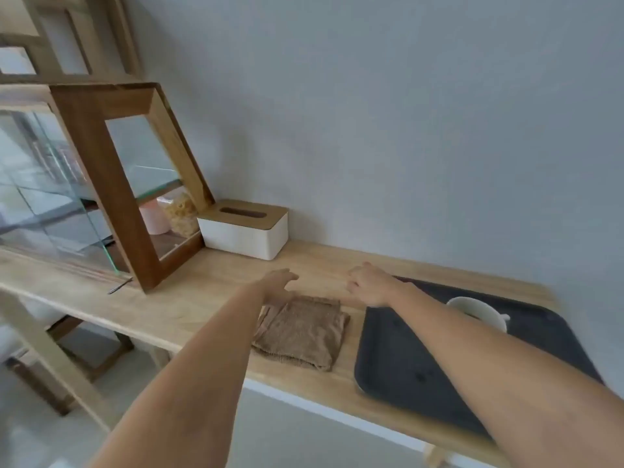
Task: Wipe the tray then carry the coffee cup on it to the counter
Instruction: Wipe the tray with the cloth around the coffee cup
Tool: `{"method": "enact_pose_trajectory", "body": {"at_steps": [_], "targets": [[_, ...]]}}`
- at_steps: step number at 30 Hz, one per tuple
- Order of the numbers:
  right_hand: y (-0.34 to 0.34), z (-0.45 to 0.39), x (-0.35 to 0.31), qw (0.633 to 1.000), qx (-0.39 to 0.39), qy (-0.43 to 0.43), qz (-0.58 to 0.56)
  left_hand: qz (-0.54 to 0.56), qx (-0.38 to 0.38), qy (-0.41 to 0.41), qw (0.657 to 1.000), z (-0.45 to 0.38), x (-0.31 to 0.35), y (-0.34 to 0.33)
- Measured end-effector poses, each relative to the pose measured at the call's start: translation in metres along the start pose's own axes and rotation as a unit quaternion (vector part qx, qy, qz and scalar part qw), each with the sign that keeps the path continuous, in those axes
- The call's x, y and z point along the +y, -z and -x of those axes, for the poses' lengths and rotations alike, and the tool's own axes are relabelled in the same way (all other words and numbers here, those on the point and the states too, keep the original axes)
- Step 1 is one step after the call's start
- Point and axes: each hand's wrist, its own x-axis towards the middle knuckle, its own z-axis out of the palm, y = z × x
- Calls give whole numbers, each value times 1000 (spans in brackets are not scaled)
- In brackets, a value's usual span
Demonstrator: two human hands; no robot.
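A dark grey tray (401,359) lies on the right of a light wooden counter (189,298). A white coffee cup (483,314) stands on the tray's far part, partly hidden by my right forearm. A folded brown cloth (304,332) rests on the counter just left of the tray. My left hand (278,282) hovers over the cloth's far left corner, fingers spread and holding nothing. My right hand (369,285) hangs above the counter at the tray's far left corner, fingers loosely curled and empty.
A white tissue box with a wooden lid (244,229) stands against the grey wall. A wood-framed glass display case (111,194) fills the left of the counter, with a small metal utensil (120,286) in front of it. The counter's front edge drops to the floor.
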Motion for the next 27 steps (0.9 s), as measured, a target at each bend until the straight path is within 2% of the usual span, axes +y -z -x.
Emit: {"method": "enact_pose_trajectory", "body": {"at_steps": [4, 6, 11, 14, 18, 21, 23, 25, 27], "targets": [[-32, -1, -10, 997, -67, -28, 9, 19, -6, -21, 1000, 13, -8, -22], [-45, -3, -13, 997, -69, -26, 13, 35, 13, -25, 999, 17, -12, -29], [-59, 2, -20, 997, 13, -7, -73, 94, 75, -21, 993, 21, -13, -31], [-61, 8, -28, 993, 47, 28, -106, 118, 81, -25, 989, 23, -9, -30], [-56, 23, -38, 984, 95, 63, -133, 93, 100, -47, 989, 28, -9, -24], [-53, 38, -42, 975, 117, 104, -156, 153, 117, -64, 979, 40, -20, -17], [-55, 50, -44, 973, 99, 144, -153, 179, 80, -59, 979, 49, -31, -16], [-62, 61, -46, 969, 67, 173, -163, 165, 4, -34, 986, 59, -41, -15], [-68, 66, -49, 963, 90, 165, -191, 164, -47, -14, 985, 68, -46, -14]]}}
